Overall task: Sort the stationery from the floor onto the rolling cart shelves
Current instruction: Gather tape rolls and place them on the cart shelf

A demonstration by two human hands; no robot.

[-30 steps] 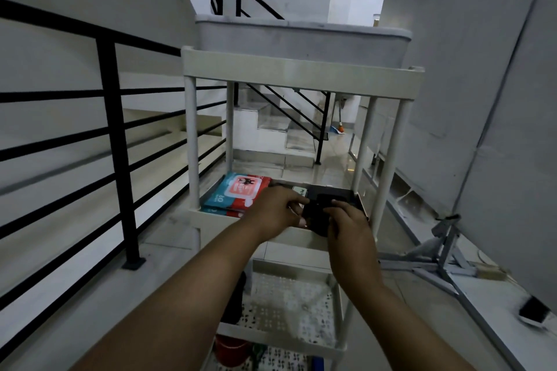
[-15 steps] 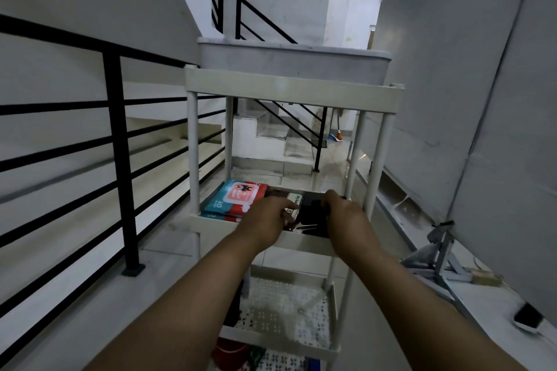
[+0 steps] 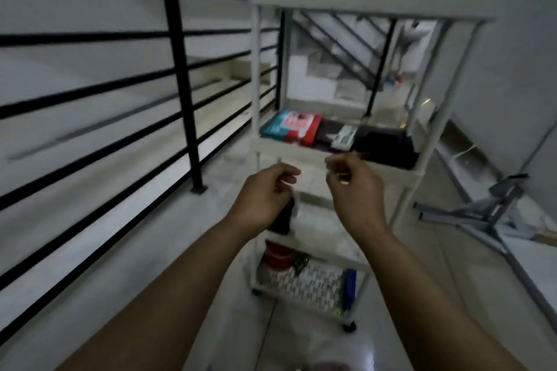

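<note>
Both hands have come back off the middle shelf since a moment ago; they were down among the dark items there, and now they hang in the air just short of the cart's front rail. The view has also dropped, so the bottom shelf and castors show.

Nearest, the left hand [image 3: 265,193] floats in front of the cart's left post, fingers loosely curled with nothing in them that I can make out. The right hand [image 3: 354,187] is beside it, a gap of open air between the two, fingers bent inward the same way; the blur keeps me from telling whether anything thin is pinched there.

Below them, the bottom shelf [image 3: 307,286] of the rolling cart [image 3: 373,0] carries a red container [image 3: 275,256] at its left end and a blue item [image 3: 349,285] at its right.

Past the fingertips, the middle shelf holds a red and blue packet [image 3: 291,126] at the left, a small pale box [image 3: 343,137] in the centre and a black item [image 3: 385,146] at the right, lying close side by side.

There is little room either side: black railing [image 3: 180,78] close on the left, a grey wall on the right with a metal stand [image 3: 488,214] folded on the floor. Stairs lie beyond.
</note>
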